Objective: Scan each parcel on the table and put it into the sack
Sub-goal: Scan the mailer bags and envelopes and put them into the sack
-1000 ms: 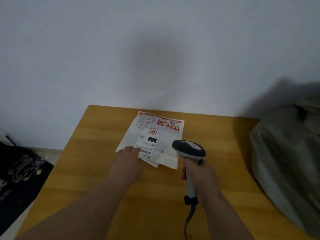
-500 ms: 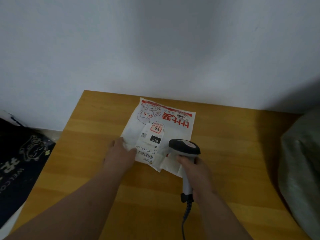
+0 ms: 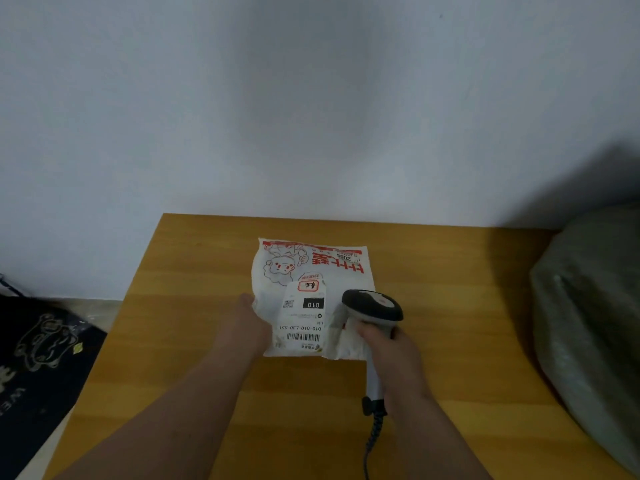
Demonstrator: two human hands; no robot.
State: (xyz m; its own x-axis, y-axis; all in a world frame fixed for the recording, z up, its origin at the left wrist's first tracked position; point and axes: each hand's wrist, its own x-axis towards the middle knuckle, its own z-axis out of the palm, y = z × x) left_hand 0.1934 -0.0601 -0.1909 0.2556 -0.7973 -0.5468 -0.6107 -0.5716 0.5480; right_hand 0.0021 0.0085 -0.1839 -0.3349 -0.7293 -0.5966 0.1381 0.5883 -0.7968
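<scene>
A flat white parcel (image 3: 311,271) with red print and a barcode label lies on the wooden table (image 3: 180,292), near the middle. My left hand (image 3: 251,323) rests on the parcel's left edge with its fingers laid flat. My right hand (image 3: 391,355) grips the handle of a grey and black barcode scanner (image 3: 372,308), whose head hangs over the parcel's right side, beside the label. The grey-green sack (image 3: 588,306) bulges at the table's right edge.
A white wall rises just behind the table. Left of the table, a dark doormat (image 3: 38,362) lies on the floor. The scanner's coiled cable (image 3: 372,441) runs down toward the near table edge.
The parcel has turned to lie squarer to me, its label straight. My left hand slid along its left edge, and the scanner stays over the right side. The view shifted.
</scene>
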